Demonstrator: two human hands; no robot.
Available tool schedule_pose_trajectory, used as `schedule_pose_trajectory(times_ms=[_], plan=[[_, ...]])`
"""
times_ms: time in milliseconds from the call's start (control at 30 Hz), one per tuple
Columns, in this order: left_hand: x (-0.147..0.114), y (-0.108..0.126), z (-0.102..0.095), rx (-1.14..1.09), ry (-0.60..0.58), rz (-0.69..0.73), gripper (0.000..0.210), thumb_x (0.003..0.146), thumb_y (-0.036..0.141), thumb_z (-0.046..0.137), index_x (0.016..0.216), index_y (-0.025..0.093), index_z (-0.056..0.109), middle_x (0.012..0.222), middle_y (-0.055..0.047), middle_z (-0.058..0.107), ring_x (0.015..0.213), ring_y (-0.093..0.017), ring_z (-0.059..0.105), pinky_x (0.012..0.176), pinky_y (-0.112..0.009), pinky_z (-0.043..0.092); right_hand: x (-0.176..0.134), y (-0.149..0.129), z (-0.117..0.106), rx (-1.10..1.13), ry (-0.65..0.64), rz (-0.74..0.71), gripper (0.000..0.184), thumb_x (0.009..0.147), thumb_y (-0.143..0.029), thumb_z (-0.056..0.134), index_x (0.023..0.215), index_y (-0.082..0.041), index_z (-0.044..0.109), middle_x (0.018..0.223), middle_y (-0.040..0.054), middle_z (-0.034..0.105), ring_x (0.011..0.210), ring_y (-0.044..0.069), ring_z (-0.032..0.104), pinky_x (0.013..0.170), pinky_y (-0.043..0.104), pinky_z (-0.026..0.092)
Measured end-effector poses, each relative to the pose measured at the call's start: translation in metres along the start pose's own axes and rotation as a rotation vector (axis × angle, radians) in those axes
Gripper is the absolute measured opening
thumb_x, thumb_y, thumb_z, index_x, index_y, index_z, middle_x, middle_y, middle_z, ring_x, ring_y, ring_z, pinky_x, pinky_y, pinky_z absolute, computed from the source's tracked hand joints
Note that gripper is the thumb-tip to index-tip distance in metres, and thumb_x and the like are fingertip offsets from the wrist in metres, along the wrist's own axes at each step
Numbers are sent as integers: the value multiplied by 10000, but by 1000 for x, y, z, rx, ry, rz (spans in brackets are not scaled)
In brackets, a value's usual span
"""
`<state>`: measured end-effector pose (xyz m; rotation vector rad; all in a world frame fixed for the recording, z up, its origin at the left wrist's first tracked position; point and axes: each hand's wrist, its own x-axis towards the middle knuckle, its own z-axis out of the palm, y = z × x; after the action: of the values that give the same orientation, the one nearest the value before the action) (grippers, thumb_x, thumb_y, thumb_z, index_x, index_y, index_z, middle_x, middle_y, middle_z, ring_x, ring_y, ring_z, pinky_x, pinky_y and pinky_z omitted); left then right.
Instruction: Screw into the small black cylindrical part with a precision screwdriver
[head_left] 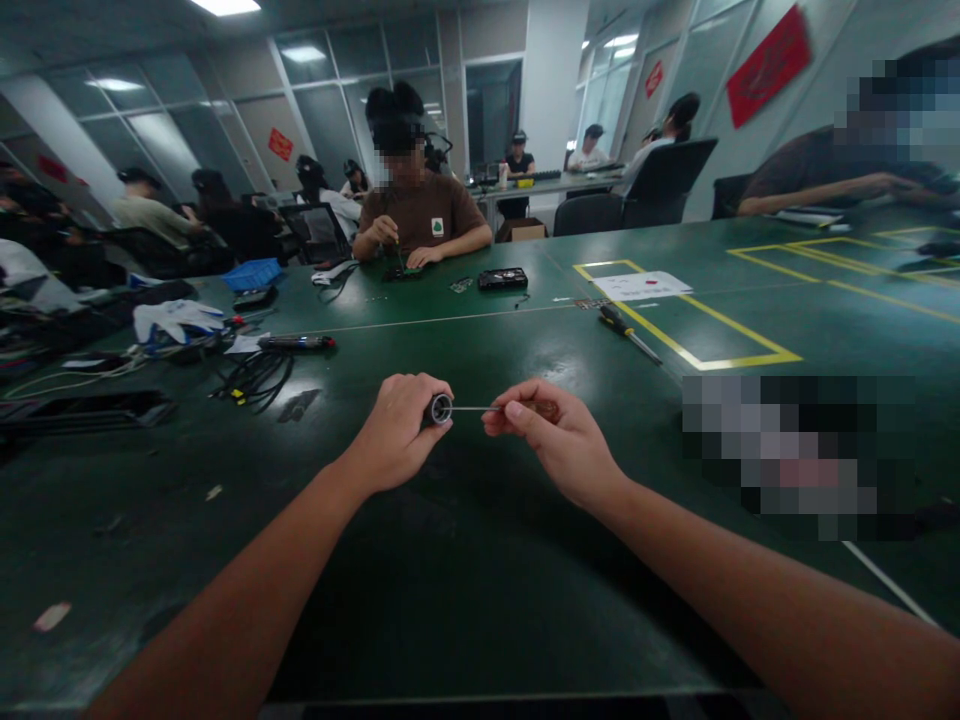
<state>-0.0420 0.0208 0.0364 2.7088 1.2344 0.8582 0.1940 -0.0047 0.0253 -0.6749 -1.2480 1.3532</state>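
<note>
With forearms (311,530) nearest, grips dark cylinder (437,409) in closed fingers (421,387) of left hand (401,430) and pinches thin-shafted tool (474,408) in right hand (559,435); cannot read far-right paper (643,287).

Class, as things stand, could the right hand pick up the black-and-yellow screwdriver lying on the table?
Probably not at once: the right hand already grips a thin-shafted tool. Once freed, it likely could, as nothing visible stands between it and the screwdriver.

Table (480,590): smooth, semi-glossy. Thin rod (471,408): smooth bare metal. Tube (439,409): rim shiny, metal-looking. Glove (176,322): matt cloth. Bin (253,274): plastic. Sheet (643,286): matt paper. Screwdriver (616,320): plastic-looking handle, metal shaft. Cables (259,378): smooth, rubbery-looking.
</note>
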Motion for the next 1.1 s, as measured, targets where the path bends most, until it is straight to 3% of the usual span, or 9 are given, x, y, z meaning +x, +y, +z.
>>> schedule_pose_trajectory(times_ms=[167, 233, 367, 533, 733, 900, 1100], plan=[[0, -2, 0, -44, 37, 55, 101, 981, 263, 505, 1064, 218, 540, 1031, -46, 638, 980, -230, 580, 947, -422, 388, 9, -2, -4, 285, -6, 317, 116, 854, -303, 728, 849, -191, 700, 772, 51, 750, 719, 191, 711, 779, 384, 603], [1, -2, 1, -45, 55, 77, 104, 990, 261, 505, 1075, 218, 546, 1055, -52, 648, 1019, -230, 588, 958, -420, 387, 11, -5, -6, 341, -1, 358, 109, 852, -291, 701, 815, -188, 694, 720, 45, 730, 664, 181, 688, 710, 352, 597], [1, -6, 3, 10, 102, 81, 151, 954, 190, 551, 1098, 215, 586, 1089, -59, 671, 1059, -237, 602, 966, -425, 398, 9, -10, -5, 294, 12, 241, 106, 818, -273, 748, 832, -199, 674, 718, 23, 723, 654, 166, 669, 652, 304, 558], [2, -14, 7, 91, 145, 41, 277, 902, 92, 559, 1109, 236, 674, 1141, -49, 715, 1096, -245, 621, 1031, -447, 407, 7, -8, -4, 217, 26, 161, 223, 792, -323, 827, 881, -223, 649, 760, 8, 736, 713, 177, 695, 691, 321, 548], [4, -23, 12, 91, 10, -69, 345, 875, 55, 556, 1119, 234, 721, 1152, -44, 743, 1093, -250, 639, 1003, -440, 458, 9, 1, -9, 23, 22, 178, 241, 850, -382, 793, 903, -220, 623, 804, 27, 767, 728, 180, 709, 721, 344, 550], [5, -19, 11, 134, 11, -80, 354, 874, 51, 575, 1130, 238, 733, 1155, -48, 741, 1072, -255, 628, 977, -440, 472, 10, 0, -6, -183, 61, 141, 239, 878, -405, 751, 913, -202, 630, 788, 32, 763, 710, 175, 708, 718, 349, 558], [2, -18, 13, 155, -86, -180, 381, 857, 28, 583, 1145, 227, 734, 1164, -47, 740, 1064, -259, 624, 959, -432, 499, 8, -6, -1, -396, 92, 125, 255, 835, -419, 779, 876, -182, 696, 707, 16, 722, 633, 151, 650, 643, 316, 522]])
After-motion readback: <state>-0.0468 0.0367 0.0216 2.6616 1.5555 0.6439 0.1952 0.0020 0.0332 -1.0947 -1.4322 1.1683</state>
